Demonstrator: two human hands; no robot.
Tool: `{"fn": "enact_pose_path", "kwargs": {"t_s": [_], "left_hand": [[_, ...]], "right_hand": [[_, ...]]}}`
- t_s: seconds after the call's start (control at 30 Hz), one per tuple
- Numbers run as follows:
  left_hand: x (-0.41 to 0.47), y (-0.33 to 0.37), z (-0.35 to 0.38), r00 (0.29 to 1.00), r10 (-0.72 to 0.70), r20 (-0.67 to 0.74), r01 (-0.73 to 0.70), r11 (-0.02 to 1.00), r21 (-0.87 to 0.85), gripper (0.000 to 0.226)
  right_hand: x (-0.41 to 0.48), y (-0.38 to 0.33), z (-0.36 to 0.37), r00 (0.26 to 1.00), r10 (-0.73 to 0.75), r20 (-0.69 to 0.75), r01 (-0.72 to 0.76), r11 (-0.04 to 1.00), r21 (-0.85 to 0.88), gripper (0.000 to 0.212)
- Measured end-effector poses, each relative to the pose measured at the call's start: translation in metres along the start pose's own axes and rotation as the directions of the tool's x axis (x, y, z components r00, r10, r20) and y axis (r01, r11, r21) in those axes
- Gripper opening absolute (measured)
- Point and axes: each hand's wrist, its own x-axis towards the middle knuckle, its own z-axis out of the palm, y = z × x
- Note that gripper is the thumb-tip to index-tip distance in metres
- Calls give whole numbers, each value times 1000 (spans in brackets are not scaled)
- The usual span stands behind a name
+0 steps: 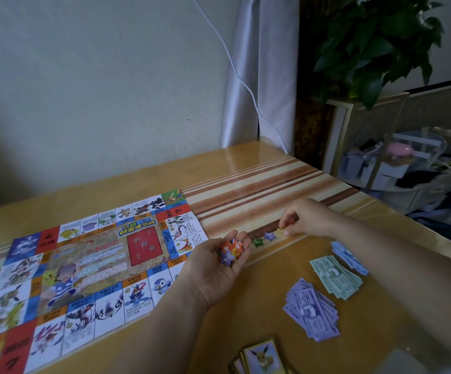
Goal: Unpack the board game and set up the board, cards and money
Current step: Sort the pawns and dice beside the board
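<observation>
While setting out tokens beside the board, stage judged late: sheet, cards and money already on the glossy tan wooden table [246, 171], stars only partly placed.

Board: large printed paper game board [84, 265], multicoloured squares round a red central panel, spread flat on the table's left. Thin, light and floppy by the look, with fold creases visible. Best lifted by two opposite edges, never dragged by one corner.

Left hand: left hand [208, 276], palm up at the board's right edge, fingers curled into a shallow cup around loose stars.

Handful: small heap of flat, numbered star-shaped tokens [231, 251], orange, purple and yellow, lying in that cupped palm. Light, stiff, probably slippery against one another. Easily spilled if tipped.

Cards: stack of yellow-bordered picture cards [262, 357], slightly fanned, at the near edge. Smooth and apt to slide. Best squared up from the long sides.

Laid row: green star [257, 242] marked 1 and purple star [269, 235] marked 2, flat on the table, just beside each other, between the two hands.

Third star: yellow star token [282, 231], next in the row, pinched at its rim. Resting on the table or just above it, cannot tell which.

Right hand: right hand [305, 220], thumb and fingertips pressed together on the yellow star token, other fingers curled in.

Money: loose paper play banknotes in a purple pile [312, 310], green pile [336, 276] and blue pile [350, 256], well right of the board. Flimsy and light. Best gathered pile by pile, pinched across the short edges.
</observation>
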Motion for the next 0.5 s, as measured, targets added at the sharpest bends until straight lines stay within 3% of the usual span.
{"fn": "enact_pose_path", "kwargs": {"t_s": [0.3, 0.4, 0.5], "left_hand": [[-1, -2, 2, 1000, -10, 28, 10, 1000, 21, 31], [1, -2, 0, 998, -35, 45, 34, 999, 16, 34], [2, -6, 0, 997, -53, 63, 50, 998, 42, 37]], "right_hand": [[-1, -1, 1, 998, -32, -59, 35, 998, 47, 9], [-13, -27, -8, 981, -121, -153, 144, 978, 152, 9], [-34, -64, -11, 955, -270, -121, 288, 942, 174, 17]]}}
